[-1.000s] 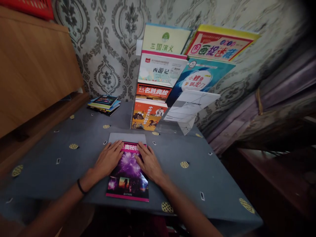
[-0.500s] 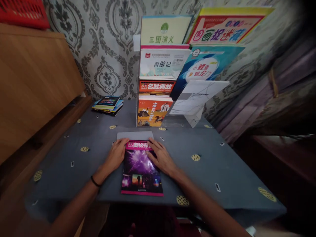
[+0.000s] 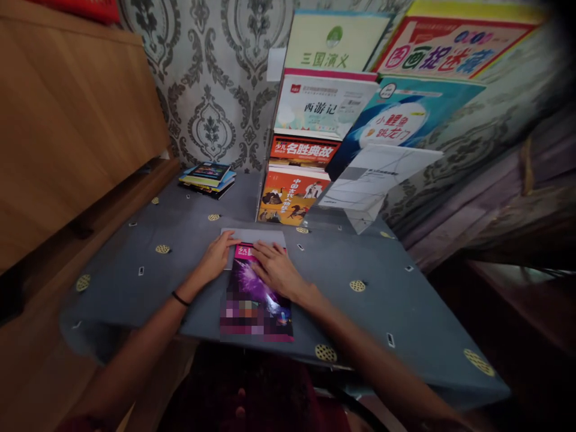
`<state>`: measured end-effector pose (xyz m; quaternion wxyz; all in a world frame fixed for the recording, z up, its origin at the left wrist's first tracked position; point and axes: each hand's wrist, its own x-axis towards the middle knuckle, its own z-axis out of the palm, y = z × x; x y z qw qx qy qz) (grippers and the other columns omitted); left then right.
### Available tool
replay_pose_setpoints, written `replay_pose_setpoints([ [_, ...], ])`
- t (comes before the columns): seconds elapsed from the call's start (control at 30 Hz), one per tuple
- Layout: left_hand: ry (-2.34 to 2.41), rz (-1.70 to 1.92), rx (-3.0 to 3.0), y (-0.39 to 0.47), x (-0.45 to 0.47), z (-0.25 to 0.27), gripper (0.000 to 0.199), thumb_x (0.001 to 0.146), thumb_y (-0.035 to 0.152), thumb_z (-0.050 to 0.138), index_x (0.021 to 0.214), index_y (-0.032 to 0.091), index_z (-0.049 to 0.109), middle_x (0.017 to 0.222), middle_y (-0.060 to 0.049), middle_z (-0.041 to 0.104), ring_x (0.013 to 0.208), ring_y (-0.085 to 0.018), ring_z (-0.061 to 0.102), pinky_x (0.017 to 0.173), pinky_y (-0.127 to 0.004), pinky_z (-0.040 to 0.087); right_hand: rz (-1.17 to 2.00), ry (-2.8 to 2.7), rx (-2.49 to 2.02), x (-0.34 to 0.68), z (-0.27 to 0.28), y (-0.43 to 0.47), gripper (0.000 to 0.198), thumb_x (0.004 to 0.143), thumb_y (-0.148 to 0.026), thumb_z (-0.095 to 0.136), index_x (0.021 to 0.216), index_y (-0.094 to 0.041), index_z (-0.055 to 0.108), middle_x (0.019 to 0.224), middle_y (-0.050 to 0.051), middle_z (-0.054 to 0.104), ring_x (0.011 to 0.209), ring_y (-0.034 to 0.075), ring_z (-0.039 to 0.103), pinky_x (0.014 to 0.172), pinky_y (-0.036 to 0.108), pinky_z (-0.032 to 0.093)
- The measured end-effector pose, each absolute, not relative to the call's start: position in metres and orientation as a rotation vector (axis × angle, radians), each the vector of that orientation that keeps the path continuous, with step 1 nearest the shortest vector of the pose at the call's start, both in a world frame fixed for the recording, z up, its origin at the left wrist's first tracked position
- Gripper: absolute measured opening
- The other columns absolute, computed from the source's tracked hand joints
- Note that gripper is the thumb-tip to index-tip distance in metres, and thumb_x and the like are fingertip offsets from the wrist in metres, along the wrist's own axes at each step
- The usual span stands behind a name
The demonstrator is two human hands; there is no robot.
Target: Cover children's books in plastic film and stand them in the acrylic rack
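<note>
A book with a purple and magenta cover (image 3: 243, 276) lies flat near the table's front edge. Under its far end a plain grey rectangle (image 3: 270, 234) sticks out, of a kind I cannot make out. My right hand (image 3: 281, 273) rests flat on the upper cover, fingers stretched over most of the title. At the book's upper left corner, my left hand (image 3: 217, 258), with a black band at its wrist, lies with fingers extended, touching the corner and the grey rectangle. Neither hand grips anything.
Behind the book stands a tiered display rack with several books, among them an orange one (image 3: 292, 195) and a blue one (image 3: 396, 120). A small pile of books (image 3: 207, 177) lies at the back left of the cloth-covered table (image 3: 180, 219). A wooden cabinet (image 3: 76, 108) borders the left.
My right hand has slid left across the cover and now hides most of the title. The left hand stays by the upper left corner. The whole view has shifted somewhat.
</note>
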<state>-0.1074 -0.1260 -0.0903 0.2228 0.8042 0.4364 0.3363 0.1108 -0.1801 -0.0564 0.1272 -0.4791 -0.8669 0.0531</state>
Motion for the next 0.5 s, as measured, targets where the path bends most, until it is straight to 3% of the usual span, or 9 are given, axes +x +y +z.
replay_pose_setpoints([
  [0.3,1.232,0.942,2.204,-0.132,-0.106,-0.086,0.042,0.094,0.015,0.038,0.135,0.015,0.047,0.119,-0.011,0.074,0.125,-0.022,0.06,0.108,-0.046,0.045,0.314,-2.666,-0.971,0.102,-0.055,-0.208,0.035,0.101,-0.033,0.051,0.134,-0.027,0.062,0.147,0.008,0.057,0.144,0.025,0.042,0.12,0.063,0.018],
  [0.5,1.288,0.846,2.349,-0.14,-0.104,-0.08,0.036,0.099,0.025,0.038,0.127,0.019,0.06,0.129,-0.009,0.068,0.12,-0.023,0.061,0.106,-0.043,0.047,0.315,-2.574,-1.073,0.13,-0.064,-0.2,0.041,0.101,-0.035,0.052,0.141,-0.025,0.057,0.153,0.011,0.05,0.147,0.025,0.037,0.12,0.056,0.028],
])
